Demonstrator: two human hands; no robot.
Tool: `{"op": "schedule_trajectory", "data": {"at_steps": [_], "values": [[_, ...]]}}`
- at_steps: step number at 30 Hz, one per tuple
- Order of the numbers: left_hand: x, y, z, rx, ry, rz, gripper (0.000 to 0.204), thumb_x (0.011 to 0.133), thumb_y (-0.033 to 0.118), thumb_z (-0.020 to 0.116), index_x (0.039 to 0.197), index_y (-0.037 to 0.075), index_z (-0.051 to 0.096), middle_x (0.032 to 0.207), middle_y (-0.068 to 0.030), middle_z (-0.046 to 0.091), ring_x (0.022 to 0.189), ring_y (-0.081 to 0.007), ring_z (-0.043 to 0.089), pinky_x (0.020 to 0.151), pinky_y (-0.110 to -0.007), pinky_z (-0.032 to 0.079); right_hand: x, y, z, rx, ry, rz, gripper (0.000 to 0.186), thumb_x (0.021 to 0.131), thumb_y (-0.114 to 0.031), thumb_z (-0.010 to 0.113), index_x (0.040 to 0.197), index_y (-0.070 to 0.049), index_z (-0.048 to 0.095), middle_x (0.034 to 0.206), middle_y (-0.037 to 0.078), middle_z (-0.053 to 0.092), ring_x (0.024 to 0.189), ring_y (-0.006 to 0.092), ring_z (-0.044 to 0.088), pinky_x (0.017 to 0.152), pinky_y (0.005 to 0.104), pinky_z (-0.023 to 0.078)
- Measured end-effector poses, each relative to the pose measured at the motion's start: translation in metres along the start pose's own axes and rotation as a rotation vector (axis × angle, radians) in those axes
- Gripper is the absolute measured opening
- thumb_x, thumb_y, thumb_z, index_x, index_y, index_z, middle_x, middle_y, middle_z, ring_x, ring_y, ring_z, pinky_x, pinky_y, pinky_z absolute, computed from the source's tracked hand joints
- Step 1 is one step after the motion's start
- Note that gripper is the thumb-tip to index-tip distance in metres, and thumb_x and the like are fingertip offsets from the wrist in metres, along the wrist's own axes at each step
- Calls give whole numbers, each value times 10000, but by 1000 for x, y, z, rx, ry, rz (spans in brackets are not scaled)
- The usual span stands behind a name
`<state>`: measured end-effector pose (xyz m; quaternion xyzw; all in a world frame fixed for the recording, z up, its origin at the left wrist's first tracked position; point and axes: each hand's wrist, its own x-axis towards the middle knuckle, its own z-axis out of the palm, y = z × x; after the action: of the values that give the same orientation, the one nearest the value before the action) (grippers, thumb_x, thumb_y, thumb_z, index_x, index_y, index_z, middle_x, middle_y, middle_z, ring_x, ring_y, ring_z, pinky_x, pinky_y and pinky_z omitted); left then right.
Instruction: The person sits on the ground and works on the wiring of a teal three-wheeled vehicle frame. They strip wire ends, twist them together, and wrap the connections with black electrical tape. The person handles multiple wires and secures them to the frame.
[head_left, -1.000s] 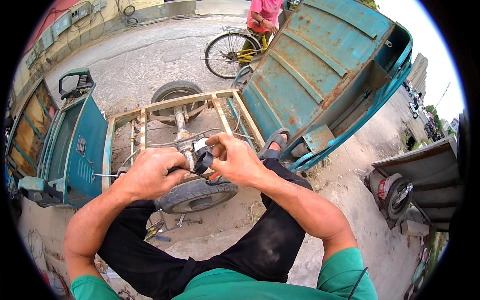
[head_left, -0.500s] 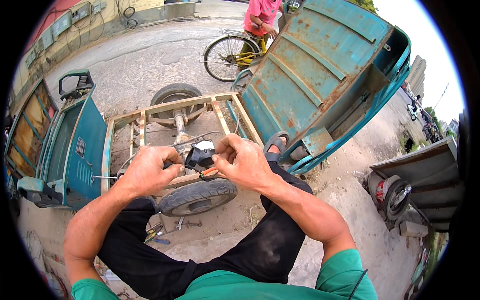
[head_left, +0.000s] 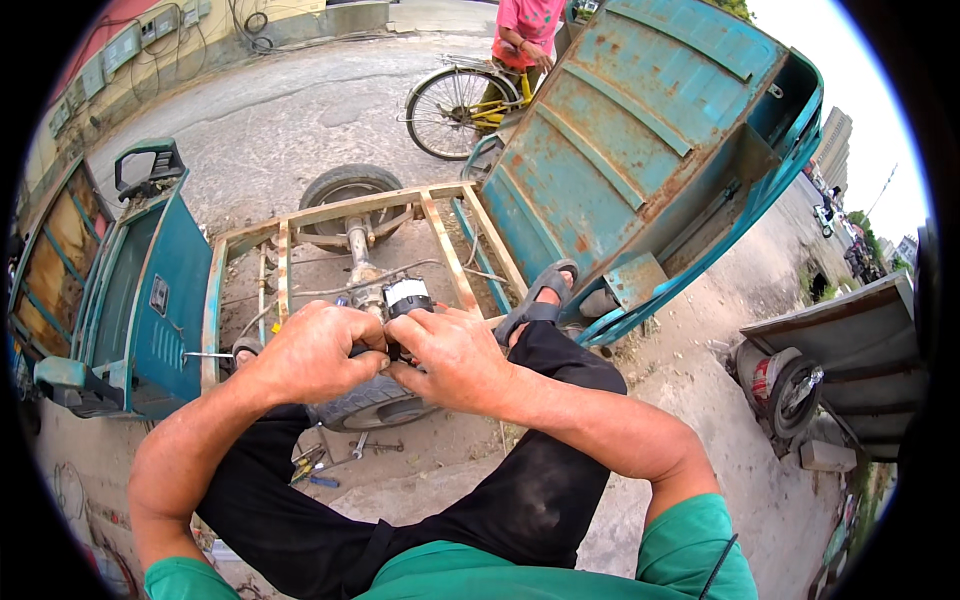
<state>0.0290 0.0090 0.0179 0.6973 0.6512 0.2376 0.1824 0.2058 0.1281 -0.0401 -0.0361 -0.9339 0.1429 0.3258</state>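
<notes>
My left hand (head_left: 318, 350) and my right hand (head_left: 450, 360) meet fingertip to fingertip above the near wheel (head_left: 375, 405) of a stripped vehicle frame. Both are closed in a pinch. A small dark piece (head_left: 396, 352) shows between the fingers, mostly hidden, so its kind cannot be made out. Just beyond the fingertips sits a black cylindrical part with a white band (head_left: 408, 293), next to the greasy axle (head_left: 360, 250). The frame's pale, rusty bars (head_left: 445, 250) surround the axle.
A rusty teal cargo bed (head_left: 610, 130) stands tipped up at the right. The teal cab (head_left: 160, 290) is at the left. Hand tools (head_left: 312, 468) lie on the ground by my leg. A person (head_left: 525, 40) stands with a yellow bicycle (head_left: 490, 115) behind. My sandaled foot (head_left: 545, 295) is beside the frame.
My hands have come together, the right one moving left and down. The orange wire below my right hand is now hidden. The black part with the white band shows more clearly.
</notes>
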Motion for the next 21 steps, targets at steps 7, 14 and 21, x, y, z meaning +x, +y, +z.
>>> {"op": "schedule_trajectory", "data": {"at_steps": [7, 14, 21], "values": [[-2, 3, -4, -26, 73, 16, 127, 764, 96, 756, 835, -5, 726, 797, -150, 722, 733, -276, 715, 687, -386, 550, 1, -1, -1, 181, -76, 127, 225, 850, -204, 756, 987, -65, 645, 839, 124, 680, 783, 354, 702, 662, 476, 545], [0, -1, -10, -324, 66, -125, 333, 866, 156, 749, 1122, -27, 640, 840, -88, 727, 782, -150, 706, 753, -332, 566, 3, 3, 0, 226, -51, 152, 200, 878, -177, 740, 1029, -58, 686, 874, 123, 698, 784, 334, 707, 684, 445, 548], [1, -19, -12, -763, 176, -104, 906, 827, 464, 813, 1475, -19, 404, 1240, -195, 655, 1126, -250, 648, 986, -403, 524, 8, 5, -9, 454, -12, 391, 222, 915, -159, 732, 1064, -6, 668, 824, 146, 705, 760, 257, 709, 699, 384, 546]]}}
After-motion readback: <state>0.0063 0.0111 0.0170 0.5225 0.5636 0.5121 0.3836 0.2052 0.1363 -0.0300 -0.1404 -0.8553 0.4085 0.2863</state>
